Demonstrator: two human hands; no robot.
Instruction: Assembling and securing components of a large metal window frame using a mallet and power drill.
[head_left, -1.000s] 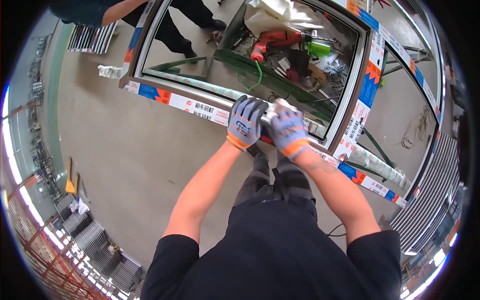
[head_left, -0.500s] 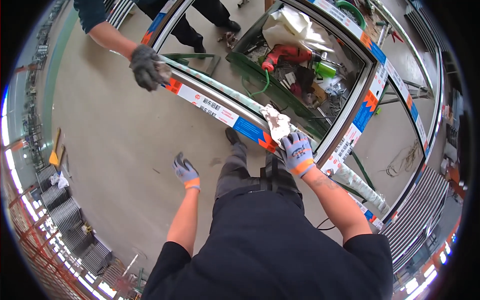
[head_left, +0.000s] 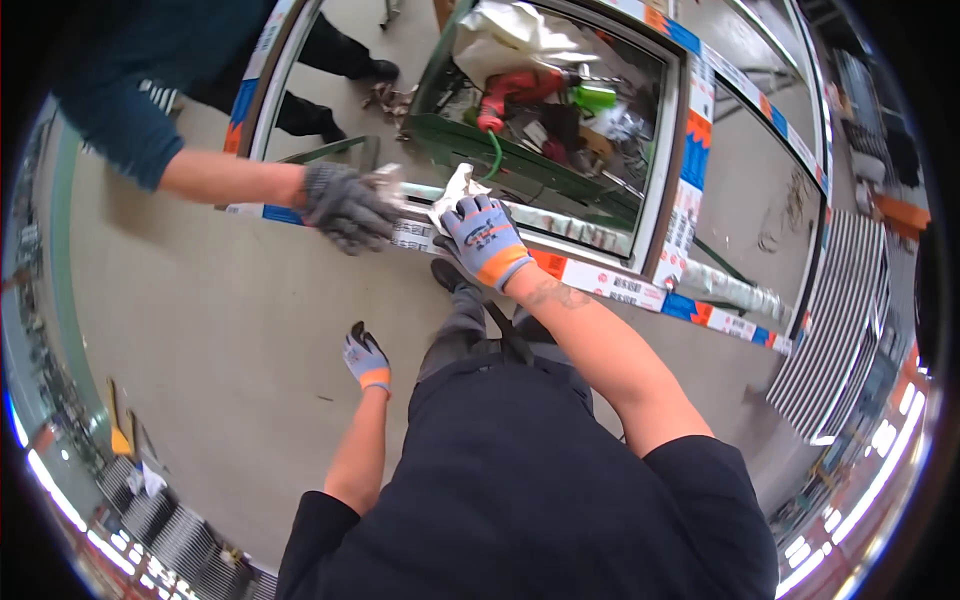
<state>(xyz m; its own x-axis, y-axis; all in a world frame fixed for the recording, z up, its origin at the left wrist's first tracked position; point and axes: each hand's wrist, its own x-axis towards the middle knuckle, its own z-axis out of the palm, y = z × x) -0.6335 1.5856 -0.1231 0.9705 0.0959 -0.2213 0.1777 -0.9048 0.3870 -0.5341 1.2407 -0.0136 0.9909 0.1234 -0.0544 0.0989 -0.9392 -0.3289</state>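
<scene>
My right hand (head_left: 483, 240), in a grey glove with an orange cuff, presses a crumpled whitish rag (head_left: 460, 188) onto the near rail of a window frame (head_left: 600, 279). The frame is dark and silver metal, covered in part by white, blue and orange protective tape. Away from the frame, my left hand (head_left: 366, 358) hangs low over the floor in a matching glove, its fingers apart and holding nothing. Just left of my right hand, a co-worker's dark grey gloved hand (head_left: 348, 208) is on the same rail with a pale rag (head_left: 387, 181).
Through the frame shows a green bin (head_left: 437, 127) with a red power drill (head_left: 515, 95), a white crumpled sheet (head_left: 510, 36) and loose hardware. Stacked metal profiles (head_left: 832, 320) lie at right. A yellow-headed broom (head_left: 121, 441) is on the left floor.
My right hand has slid left along the rail with the rag. The co-worker's hand has come right, close to mine. The frame appears shifted as my view turned; my left hand still hangs.
</scene>
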